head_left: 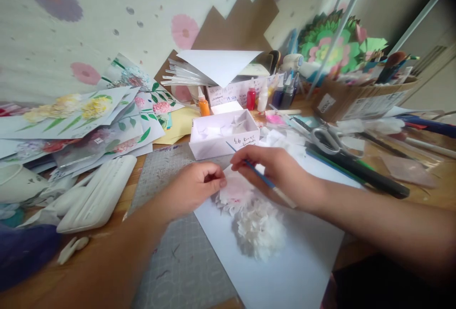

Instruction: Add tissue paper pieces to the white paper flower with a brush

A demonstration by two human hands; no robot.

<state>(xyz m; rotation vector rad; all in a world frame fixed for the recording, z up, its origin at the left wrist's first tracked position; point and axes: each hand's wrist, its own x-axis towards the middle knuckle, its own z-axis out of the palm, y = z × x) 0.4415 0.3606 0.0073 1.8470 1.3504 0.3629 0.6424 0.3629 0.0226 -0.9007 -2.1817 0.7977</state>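
My left hand (194, 185) has its fingers curled and thumb pressed to the index finger, at the left edge of a pale pink-and-white paper flower (233, 192). Whatever sits in that pinch is too small to make out. A thin blue paintbrush (258, 172) slants through the fingers of my right hand (276, 171), its narrow end pointing up and left toward a white paper box. In front of the pinkish flower lies a fuller white ruffled paper flower (261, 229). Both flowers rest on a white sheet of paper (285, 278), and my right hand hovers over their upper right.
The white box (224, 135) holds white paper pieces. Left are flower pictures (71, 114), a white case (99, 195) and a grey cutting mat (181, 261). Scissors (326, 138) lie right, before a cardboard box (363, 98). Bottles, including a red one (251, 98), stand behind.
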